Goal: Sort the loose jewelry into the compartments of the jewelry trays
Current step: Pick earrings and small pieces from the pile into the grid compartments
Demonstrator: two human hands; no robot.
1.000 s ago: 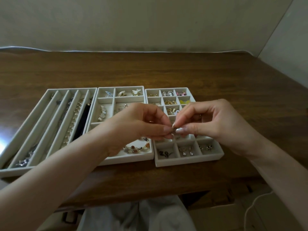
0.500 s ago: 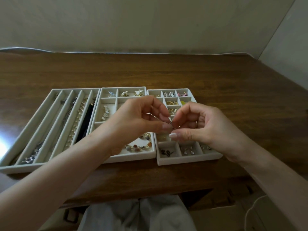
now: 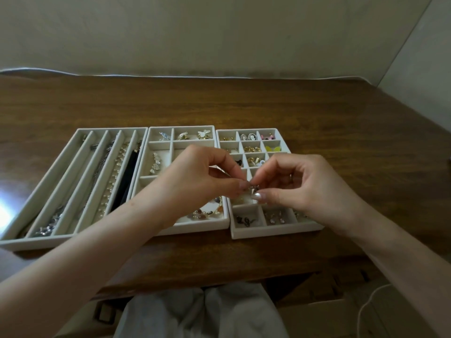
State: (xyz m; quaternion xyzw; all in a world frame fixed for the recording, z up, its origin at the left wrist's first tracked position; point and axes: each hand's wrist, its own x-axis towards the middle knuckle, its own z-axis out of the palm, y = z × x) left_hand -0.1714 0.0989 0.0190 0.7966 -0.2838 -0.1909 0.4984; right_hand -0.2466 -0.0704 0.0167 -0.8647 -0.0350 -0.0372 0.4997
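Above the right tray (image 3: 275, 231), near the worktop's (image 3: 317, 113) front edge, I have a small piece (image 3: 253, 189) pinched between both hands. The left hand (image 3: 200, 176) grips it from one side with thumb and forefinger, and the right hand (image 3: 307, 189) does the same from the other. The other fingers (image 3: 280, 167) are curled loosely and hold nothing. The piece hangs clear of the tray, touching only fingertips.

I judge this step to be working on the piece itself, perhaps joining or parting two bits, before it goes into a compartment. To do it well I would hold it low over the tray, so that a slip lands it in a cell and not on the worktop. I would use light, steady pressure with no tugging. One hand should let go only once the other has a sure pinch.

Most of the piece is hidden. What shows spans from one pinch to the other, so I judge its long axis runs roughly along the front edge. I cannot tell which end points where.
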